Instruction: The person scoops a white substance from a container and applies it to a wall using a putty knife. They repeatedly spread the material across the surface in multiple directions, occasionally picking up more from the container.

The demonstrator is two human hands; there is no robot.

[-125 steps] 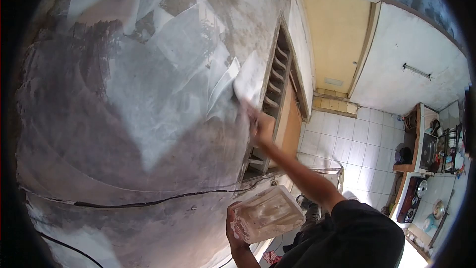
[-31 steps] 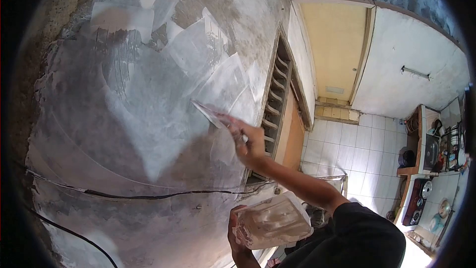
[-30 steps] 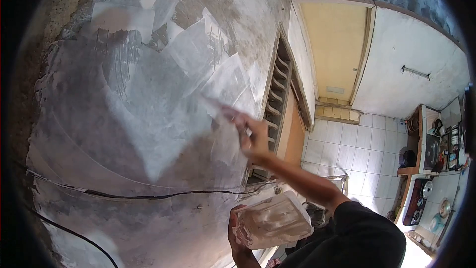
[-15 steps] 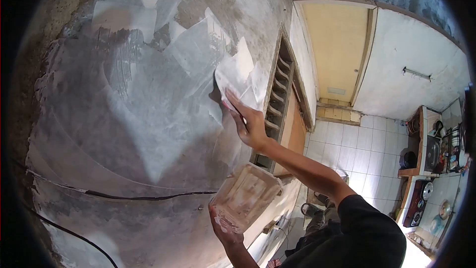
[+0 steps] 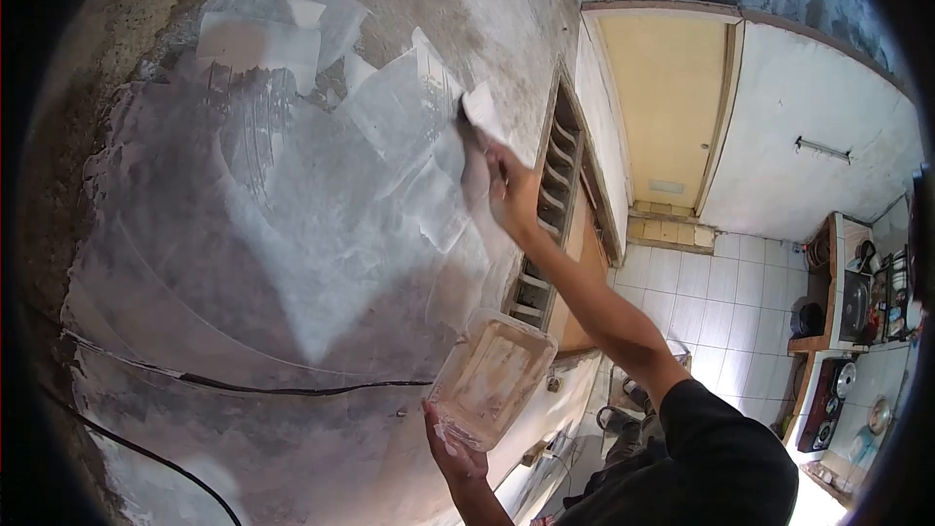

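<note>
My right hand (image 5: pixel 513 193) is closed around a putty knife (image 5: pixel 469 127), whose blade is against the wall, beside a patch of white putty (image 5: pixel 480 105). Its handle is mostly hidden by my fingers. Lower down, my left hand (image 5: pixel 458 455) grips a rectangular plastic container (image 5: pixel 499 380) by its lower corner. White smears coat the inside of the container and my left fingers. Overlapping strokes of wet-looking putty cover much of the grey wall (image 5: pixel 321 195).
A slatted wooden vent frame (image 5: pixel 555 170) is set in the wall right of my right hand. Black cables (image 5: pixel 282 390) run along the lower wall. Beyond are a yellow door (image 5: pixel 665 107), a tiled floor (image 5: pixel 726 317), and a counter with a stove (image 5: pixel 828 404) and sink.
My right hand has moved up and slightly right along the wall with the putty knife, uncovering a fresh putty stroke below. The container in my left hand has shifted slightly and tilted.
</note>
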